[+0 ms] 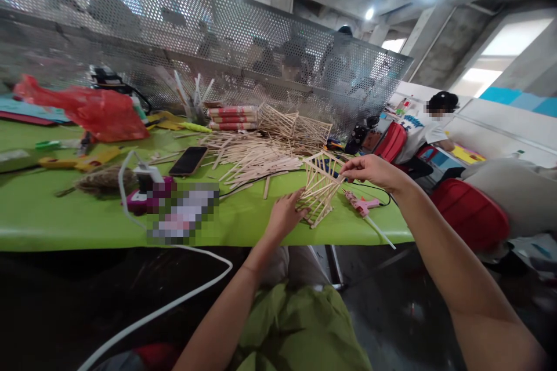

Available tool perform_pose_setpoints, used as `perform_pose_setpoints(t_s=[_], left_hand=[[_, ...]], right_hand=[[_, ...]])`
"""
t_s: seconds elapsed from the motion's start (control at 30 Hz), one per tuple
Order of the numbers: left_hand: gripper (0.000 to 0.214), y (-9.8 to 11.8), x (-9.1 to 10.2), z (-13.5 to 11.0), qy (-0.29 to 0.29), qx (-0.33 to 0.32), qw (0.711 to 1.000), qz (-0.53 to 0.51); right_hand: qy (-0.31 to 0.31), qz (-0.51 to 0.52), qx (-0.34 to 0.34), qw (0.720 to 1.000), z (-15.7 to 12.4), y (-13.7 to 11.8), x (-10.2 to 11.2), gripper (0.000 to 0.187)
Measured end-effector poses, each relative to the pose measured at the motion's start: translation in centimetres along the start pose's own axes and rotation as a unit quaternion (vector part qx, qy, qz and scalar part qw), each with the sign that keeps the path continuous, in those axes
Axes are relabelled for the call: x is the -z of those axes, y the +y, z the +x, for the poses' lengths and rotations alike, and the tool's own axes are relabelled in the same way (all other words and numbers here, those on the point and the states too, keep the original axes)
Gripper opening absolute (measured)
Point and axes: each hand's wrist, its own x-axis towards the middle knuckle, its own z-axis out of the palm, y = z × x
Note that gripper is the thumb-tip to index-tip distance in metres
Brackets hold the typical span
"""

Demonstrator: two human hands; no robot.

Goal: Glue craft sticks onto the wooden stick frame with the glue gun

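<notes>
A small open frame of thin wooden sticks (321, 190) stands near the front edge of the green table, its sides crossed by slanting sticks. My left hand (286, 213) grips its lower left side, fingers curled around the sticks. At the frame's upper right corner, my right hand (368, 171) pinches a stick end between thumb and fingers. To the right of the frame lies a pink glue gun (361, 203) with a long white glue stick (381, 233) out of its back. Loose wooden sticks (252, 156) are heaped behind the frame.
On the green table (243, 220) are a dark phone (188, 161), a pixelated screen (185, 213), a purple power socket (150, 194) with a white cable, and a red plastic bag (100, 113). A perforated metal screen (243, 46) stands behind. Another person (424, 133) sits at right.
</notes>
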Motion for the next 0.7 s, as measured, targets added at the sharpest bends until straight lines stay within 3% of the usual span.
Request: perform_pose_setpoints(t_s=[0.7], left_hand=[[0.063,-0.17,-0.09,-0.01,0.002,-0.004,1.0,-0.003]], right_hand=[[0.007,0.005,-0.003,1.0,0.24,0.45,-0.08,0.053]])
